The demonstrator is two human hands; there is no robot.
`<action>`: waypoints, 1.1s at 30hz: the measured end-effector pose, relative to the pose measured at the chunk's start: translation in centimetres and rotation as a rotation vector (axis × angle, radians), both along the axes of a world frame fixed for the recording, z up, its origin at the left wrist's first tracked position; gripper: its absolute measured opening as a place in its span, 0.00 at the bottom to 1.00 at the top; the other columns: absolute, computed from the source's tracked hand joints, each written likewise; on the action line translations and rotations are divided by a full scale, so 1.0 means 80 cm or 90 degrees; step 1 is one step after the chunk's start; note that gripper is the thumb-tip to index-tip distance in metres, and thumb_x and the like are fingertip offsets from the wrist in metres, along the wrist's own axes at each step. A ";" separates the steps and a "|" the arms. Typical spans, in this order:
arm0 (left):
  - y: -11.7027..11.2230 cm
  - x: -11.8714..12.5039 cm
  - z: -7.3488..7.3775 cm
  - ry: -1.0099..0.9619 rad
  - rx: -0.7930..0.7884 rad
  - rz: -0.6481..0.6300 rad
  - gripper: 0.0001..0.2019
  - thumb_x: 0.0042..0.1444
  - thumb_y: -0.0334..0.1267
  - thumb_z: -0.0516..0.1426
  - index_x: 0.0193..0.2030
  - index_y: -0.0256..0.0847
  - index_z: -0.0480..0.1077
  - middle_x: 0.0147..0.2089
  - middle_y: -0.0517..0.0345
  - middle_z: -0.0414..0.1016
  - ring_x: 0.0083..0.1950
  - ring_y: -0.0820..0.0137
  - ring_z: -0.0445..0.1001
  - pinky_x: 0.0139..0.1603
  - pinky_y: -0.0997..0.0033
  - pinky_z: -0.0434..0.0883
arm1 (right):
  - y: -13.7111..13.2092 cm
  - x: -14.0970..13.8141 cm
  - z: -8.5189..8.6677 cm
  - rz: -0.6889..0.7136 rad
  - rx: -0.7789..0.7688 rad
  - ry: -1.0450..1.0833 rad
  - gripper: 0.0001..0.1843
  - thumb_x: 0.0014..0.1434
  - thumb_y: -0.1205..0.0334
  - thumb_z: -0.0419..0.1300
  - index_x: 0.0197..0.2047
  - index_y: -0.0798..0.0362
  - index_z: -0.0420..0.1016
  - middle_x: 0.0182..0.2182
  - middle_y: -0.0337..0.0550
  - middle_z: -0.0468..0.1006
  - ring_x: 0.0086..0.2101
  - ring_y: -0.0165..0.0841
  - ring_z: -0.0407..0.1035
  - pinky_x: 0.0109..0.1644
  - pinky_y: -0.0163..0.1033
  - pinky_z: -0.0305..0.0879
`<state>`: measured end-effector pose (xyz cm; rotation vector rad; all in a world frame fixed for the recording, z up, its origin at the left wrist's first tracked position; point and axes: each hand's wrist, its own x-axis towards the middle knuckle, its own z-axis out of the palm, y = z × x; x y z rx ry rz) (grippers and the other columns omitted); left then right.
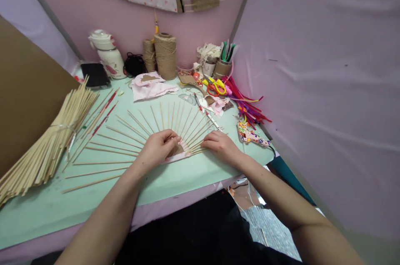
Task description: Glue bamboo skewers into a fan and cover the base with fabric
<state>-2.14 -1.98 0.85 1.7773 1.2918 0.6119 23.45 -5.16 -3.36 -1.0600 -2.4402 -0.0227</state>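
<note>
Several thin wooden sticks [125, 133] lie fanned out in a half circle on the pale green table [93, 202]. Their inner ends meet at a small cardboard half-disc [178, 151]. My left hand [158, 148] rests on the left side of that hub, fingers curled and pressed down onto the stick ends. My right hand [220, 145] lies at the right side of the fan, fingers closed over the ends of the low right sticks. What the fingertips pinch is hidden.
A thick bundle of sticks [46, 144] lies at left against a brown board [25, 94]. Twine spools [165, 54], a thermos [108, 54], scissors [215, 86], pipe cleaners [250, 106], a glue gun [251, 136] and fabric scraps [150, 86] crowd the back and right.
</note>
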 end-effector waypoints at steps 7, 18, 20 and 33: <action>-0.001 0.001 -0.006 0.029 0.034 -0.027 0.14 0.58 0.48 0.54 0.29 0.41 0.70 0.21 0.63 0.68 0.25 0.71 0.64 0.27 0.74 0.59 | -0.001 0.015 0.010 -0.017 0.025 0.006 0.13 0.66 0.71 0.52 0.43 0.51 0.77 0.37 0.47 0.79 0.39 0.36 0.69 0.42 0.42 0.65; -0.030 -0.009 -0.001 0.232 0.181 -0.162 0.10 0.61 0.45 0.54 0.41 0.44 0.74 0.41 0.53 0.79 0.44 0.60 0.74 0.41 0.67 0.65 | 0.004 0.099 0.037 -0.193 -0.016 -0.112 0.11 0.66 0.65 0.55 0.38 0.51 0.80 0.37 0.49 0.81 0.38 0.41 0.70 0.42 0.45 0.64; -0.038 -0.014 -0.005 0.247 0.217 -0.183 0.10 0.60 0.41 0.55 0.46 0.44 0.73 0.48 0.52 0.78 0.50 0.58 0.74 0.48 0.64 0.66 | 0.008 0.098 0.035 -0.200 -0.013 -0.129 0.12 0.66 0.65 0.55 0.38 0.51 0.80 0.37 0.48 0.81 0.38 0.40 0.69 0.42 0.44 0.62; -0.049 -0.016 -0.031 0.285 0.342 -0.146 0.09 0.63 0.36 0.54 0.48 0.42 0.72 0.50 0.53 0.79 0.52 0.60 0.75 0.52 0.60 0.71 | 0.029 0.103 0.023 -0.212 -0.049 -0.125 0.12 0.66 0.64 0.55 0.38 0.52 0.80 0.37 0.48 0.80 0.40 0.40 0.69 0.44 0.43 0.62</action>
